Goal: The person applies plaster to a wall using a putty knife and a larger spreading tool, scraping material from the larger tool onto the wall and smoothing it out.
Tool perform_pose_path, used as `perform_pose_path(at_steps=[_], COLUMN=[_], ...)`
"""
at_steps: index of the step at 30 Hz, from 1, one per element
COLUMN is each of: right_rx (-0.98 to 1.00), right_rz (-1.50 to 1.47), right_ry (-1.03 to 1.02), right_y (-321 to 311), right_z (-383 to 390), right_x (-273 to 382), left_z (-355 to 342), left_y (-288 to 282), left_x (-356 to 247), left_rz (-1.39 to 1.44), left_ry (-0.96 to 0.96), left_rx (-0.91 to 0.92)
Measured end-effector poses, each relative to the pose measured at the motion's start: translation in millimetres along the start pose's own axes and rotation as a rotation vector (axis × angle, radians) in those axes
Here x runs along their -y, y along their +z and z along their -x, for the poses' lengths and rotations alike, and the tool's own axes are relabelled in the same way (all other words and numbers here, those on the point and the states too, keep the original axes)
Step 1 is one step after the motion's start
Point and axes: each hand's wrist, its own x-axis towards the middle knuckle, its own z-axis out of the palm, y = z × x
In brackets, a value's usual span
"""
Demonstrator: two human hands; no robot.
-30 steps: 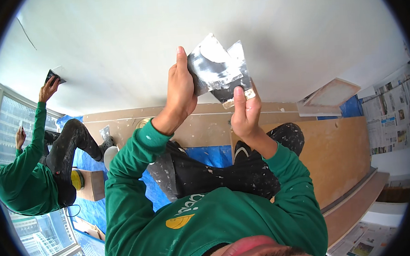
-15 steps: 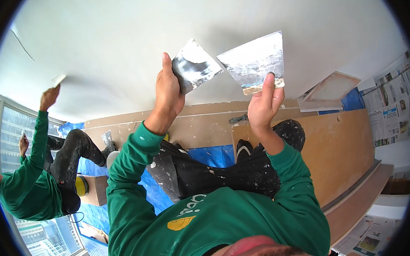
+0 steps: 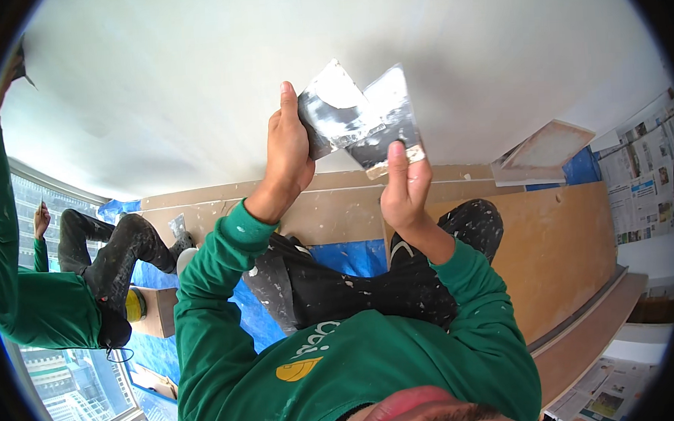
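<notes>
In front of a white surface, my left hand (image 3: pixel 288 150) is closed on a square metal scraper (image 3: pixel 328 108), smeared with white putty and dark streaks. A second metal scraper (image 3: pixel 386 105), with a pale, crusted lower edge, is gripped in my right hand (image 3: pixel 406 190), thumb over its front. The two blades overlap at their inner sides, the left one's lower corner against the face of the right one; my hands are a short way apart.
A co-worker (image 3: pixel 49 309) in green sits at left by a window (image 3: pixel 72 384), beside a box (image 3: pixel 158 311). Around me lie blue sheeting (image 3: pixel 347 257), a wooden board (image 3: pixel 553 252) and brown boards (image 3: pixel 321 196). A framed panel (image 3: pixel 547 150) and newspaper (image 3: pixel 640 172) are at right.
The scrapers separated half a second ago and now overlap again, my right hand having moved back leftward and down. The co-worker's raised arm has swung up toward the far left edge.
</notes>
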Motion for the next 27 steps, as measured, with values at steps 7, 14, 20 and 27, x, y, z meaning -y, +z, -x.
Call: perform_pose_path(at_steps=[7, 14, 20, 27], right_rx=[-0.190, 0.366, 0.166, -0.383], right_rz=[-0.475, -1.784, -1.744, -0.975], right_ry=[0.674, 1.073, 1.147, 0.985], right_y=[-32.9, -34.4, -8.1, -51.9], right_z=[2.3, 9.9, 4.8, -17.8], right_x=[-16.2, -8.3, -17.4, -58.3], left_z=[1.3, -6.1, -3.0, 17.1], left_y=[-1.2, 0.2, 10.7, 17.7], left_x=[-14.9, -2.4, 6.0, -4.2], left_rz=[0.002, 0.041, -0.041, 0.038], left_ry=[-0.015, -0.088, -0.130, -0.244], left_rx=[0.001, 0.101, 0.176, 0.169])
